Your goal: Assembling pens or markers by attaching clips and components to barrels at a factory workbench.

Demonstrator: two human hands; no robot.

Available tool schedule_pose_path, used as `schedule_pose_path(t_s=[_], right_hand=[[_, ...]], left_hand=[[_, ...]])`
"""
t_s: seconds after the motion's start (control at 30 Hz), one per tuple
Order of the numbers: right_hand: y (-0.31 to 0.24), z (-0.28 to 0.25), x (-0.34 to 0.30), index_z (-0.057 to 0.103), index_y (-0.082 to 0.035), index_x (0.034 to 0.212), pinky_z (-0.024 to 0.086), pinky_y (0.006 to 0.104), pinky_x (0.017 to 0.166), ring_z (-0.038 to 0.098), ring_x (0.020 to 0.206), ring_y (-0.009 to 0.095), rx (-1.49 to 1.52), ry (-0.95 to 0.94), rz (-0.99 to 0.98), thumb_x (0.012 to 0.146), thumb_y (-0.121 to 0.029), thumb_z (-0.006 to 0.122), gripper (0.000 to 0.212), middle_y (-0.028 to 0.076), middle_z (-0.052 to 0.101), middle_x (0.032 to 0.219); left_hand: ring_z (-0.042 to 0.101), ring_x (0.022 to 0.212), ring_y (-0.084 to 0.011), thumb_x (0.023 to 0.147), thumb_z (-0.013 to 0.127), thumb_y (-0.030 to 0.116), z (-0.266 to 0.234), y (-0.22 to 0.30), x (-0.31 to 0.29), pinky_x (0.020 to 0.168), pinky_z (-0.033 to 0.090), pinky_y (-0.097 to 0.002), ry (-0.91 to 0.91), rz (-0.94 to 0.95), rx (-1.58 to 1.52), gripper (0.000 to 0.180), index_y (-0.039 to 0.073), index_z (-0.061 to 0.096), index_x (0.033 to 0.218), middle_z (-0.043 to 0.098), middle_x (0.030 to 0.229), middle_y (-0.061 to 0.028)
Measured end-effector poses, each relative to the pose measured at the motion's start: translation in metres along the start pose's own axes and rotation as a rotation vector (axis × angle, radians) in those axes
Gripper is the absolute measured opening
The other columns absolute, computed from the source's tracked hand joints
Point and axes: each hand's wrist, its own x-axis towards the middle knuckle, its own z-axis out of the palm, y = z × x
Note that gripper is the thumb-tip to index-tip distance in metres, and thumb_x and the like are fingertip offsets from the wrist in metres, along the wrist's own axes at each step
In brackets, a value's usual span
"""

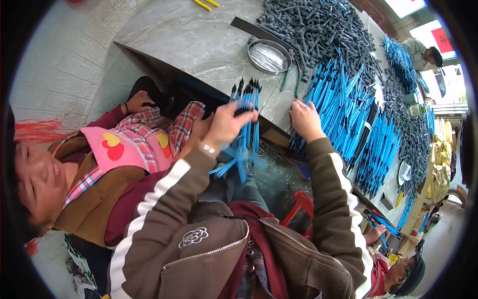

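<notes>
My left hand (231,125) is closed around a bundle of thin blue sticks with black ends (248,133). The bundle is upright in front of the table edge, its black ends at the top and its lower ends spread and blurred by motion. On the table's near edge rests my right hand (305,119), fingers forward and seemingly holding nothing. Just right of it lies a large heap of similar blue sticks (336,102). Pliers with green handles (298,82) and a round metal dish (249,54) of thin silvery pieces lie beyond my hands.
Dark grey plastic parts (313,27) are piled along the grey table (174,37). A yellow-handled tool (203,5) lies at its far edge. One person in a pink apron (112,149) sits close on my left; others work at the right. Below is a red stool (299,207).
</notes>
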Motion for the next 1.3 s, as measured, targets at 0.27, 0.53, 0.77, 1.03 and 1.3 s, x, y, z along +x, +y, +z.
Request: schedule_pose_path(t_s=[0.27, 0.53, 0.77, 1.03, 1.3], right_hand=[[-0.041, -0.073, 0.021, 0.063, 0.000, 0.098, 0.047, 0.0272, 0.073, 0.062, 0.082, 0.018, 0.910, 0.509, 0.067, 0.082, -0.004, 0.059, 0.016, 0.010, 0.064, 0.091], [-0.078, -0.096, 0.044, 0.062, -0.004, 0.105, 0.044, 0.0270, 0.057, 0.054, 0.068, 0.018, 0.990, 0.335, -0.359, 0.073, 0.002, 0.065, 0.033, 0.009, 0.052, 0.081], [-0.095, -0.102, 0.005, 0.062, -0.002, 0.106, 0.047, 0.0309, 0.060, 0.056, 0.069, 0.024, 1.000, 0.148, -0.574, 0.070, -0.005, 0.070, 0.037, 0.010, 0.056, 0.079], [-0.053, -0.055, 0.055, 0.050, 0.004, 0.121, 0.037, 0.0317, 0.098, 0.052, 0.112, 0.020, 1.328, -0.104, -0.193, 0.097, -0.020, 0.039, 0.036, 0.013, 0.058, 0.117], [-0.006, -0.058, 0.131, 0.064, -0.001, 0.100, 0.049, 0.0298, 0.069, 0.064, 0.077, 0.022, 0.796, 0.366, 0.023, 0.085, -0.016, 0.057, 0.022, 0.010, 0.066, 0.083]], left_hand=[[0.064, 0.084, -0.0193, 0.081, 0.061, -0.005, -0.009, -0.035, 0.049, 0.080, 0.053, -0.0336, 0.056, -0.001, -0.183, 0.020, 0.000, 0.061, 0.101, 0.065, 0.089, -0.0110], [0.061, 0.080, -0.0112, 0.081, 0.060, -0.003, 0.004, -0.009, 0.019, 0.076, 0.050, -0.0240, -0.108, -0.108, -0.169, 0.022, -0.002, 0.061, 0.103, 0.064, 0.087, -0.0037], [0.060, 0.074, -0.0091, 0.084, 0.057, 0.009, -0.005, 0.020, -0.051, 0.072, 0.048, -0.0239, -0.328, -0.350, 0.110, 0.019, -0.001, 0.064, 0.099, 0.065, 0.077, -0.0050], [0.061, 0.083, -0.0074, 0.081, 0.062, 0.010, -0.008, -0.026, 0.010, 0.078, 0.047, -0.0228, -0.339, -0.158, 0.191, 0.017, 0.002, 0.068, 0.095, 0.069, 0.088, -0.0075], [0.063, 0.086, -0.0167, 0.084, 0.056, 0.000, -0.011, -0.026, 0.048, 0.081, 0.049, -0.0286, -0.204, -0.246, -0.067, 0.015, -0.005, 0.062, 0.097, 0.067, 0.089, -0.0104]])
